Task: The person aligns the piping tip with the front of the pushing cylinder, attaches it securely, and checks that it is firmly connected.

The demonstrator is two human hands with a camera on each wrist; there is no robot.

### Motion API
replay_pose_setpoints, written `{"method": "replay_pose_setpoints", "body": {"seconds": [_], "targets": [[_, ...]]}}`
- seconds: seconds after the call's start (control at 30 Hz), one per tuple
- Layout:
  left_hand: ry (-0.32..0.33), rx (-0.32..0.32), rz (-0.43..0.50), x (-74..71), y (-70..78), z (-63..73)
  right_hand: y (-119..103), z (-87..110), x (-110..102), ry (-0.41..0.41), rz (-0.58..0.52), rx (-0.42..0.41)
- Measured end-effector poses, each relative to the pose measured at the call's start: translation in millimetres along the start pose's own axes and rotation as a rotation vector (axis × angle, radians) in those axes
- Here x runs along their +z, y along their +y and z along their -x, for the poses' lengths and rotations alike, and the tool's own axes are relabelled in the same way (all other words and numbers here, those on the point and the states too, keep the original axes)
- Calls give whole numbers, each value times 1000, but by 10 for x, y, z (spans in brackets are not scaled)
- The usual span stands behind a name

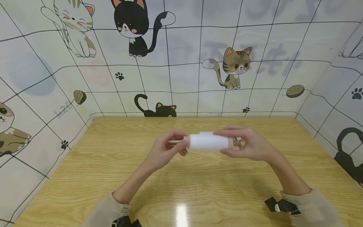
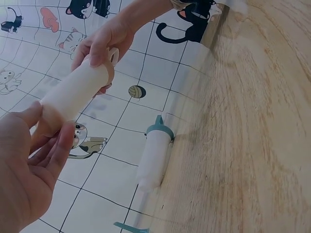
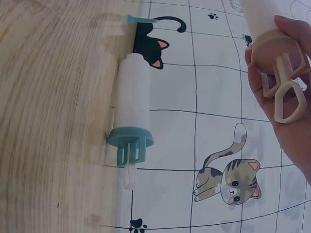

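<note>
A large white syringe-like tube [image 1: 210, 142] with peach-coloured ends is held level above the table between both hands. My left hand [image 1: 167, 146] pinches its left end at the peach cap, from which a thin peach tip sticks out. On the opposite end, my right hand [image 1: 249, 143] grips the barrel between thumb and fingers. The right wrist view shows a peach flange [image 3: 272, 51] there, with side grips and a ring handle [image 3: 290, 103]. Behind it on the table lies a second white syringe-like tube [image 3: 132, 92] with a teal flange [image 3: 130, 137], mostly hidden in the head view.
A small teal piece [image 3: 141, 19] lies beyond the narrow end of the second tube. The wooden table [image 1: 113, 176] ends at a back wall [image 1: 184, 75] covered in a cat-patterned sheet, with similar sheets at both sides.
</note>
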State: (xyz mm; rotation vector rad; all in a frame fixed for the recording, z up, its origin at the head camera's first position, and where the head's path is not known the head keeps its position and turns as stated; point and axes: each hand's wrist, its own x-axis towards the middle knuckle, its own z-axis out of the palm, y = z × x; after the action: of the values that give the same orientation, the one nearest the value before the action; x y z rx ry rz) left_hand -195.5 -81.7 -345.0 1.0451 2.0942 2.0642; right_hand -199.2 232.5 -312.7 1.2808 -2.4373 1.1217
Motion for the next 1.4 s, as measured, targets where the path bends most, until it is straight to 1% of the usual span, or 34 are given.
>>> {"method": "replay_pose_setpoints", "body": {"seconds": [0.13,0.27,0.5,0.57,0.7,0.83,0.93,1.13,1.27,1.4], "targets": [[21,-18,-25,6,3,8,-3,-2,5,-1,17,-3],[27,6,-48,8,0,6,-3,-2,8,2,32,-10],[22,32,-73,2,11,9,7,-4,33,-15,-16,-28],[19,46,-97,-3,9,12,12,-5,41,-25,-22,-30],[10,97,-147,-7,-2,14,22,5,47,-44,-31,-15],[2,132,-161,-7,-1,14,32,11,43,-41,-32,-5],[3,118,-149,-10,1,13,29,9,40,-30,-35,-4],[-8,48,-82,-13,-2,16,2,4,40,-19,-25,11],[-22,42,-48,-14,-9,13,2,7,37,-18,-9,19],[-38,52,-47,-15,0,10,-1,8,35,-26,-20,14]]}}
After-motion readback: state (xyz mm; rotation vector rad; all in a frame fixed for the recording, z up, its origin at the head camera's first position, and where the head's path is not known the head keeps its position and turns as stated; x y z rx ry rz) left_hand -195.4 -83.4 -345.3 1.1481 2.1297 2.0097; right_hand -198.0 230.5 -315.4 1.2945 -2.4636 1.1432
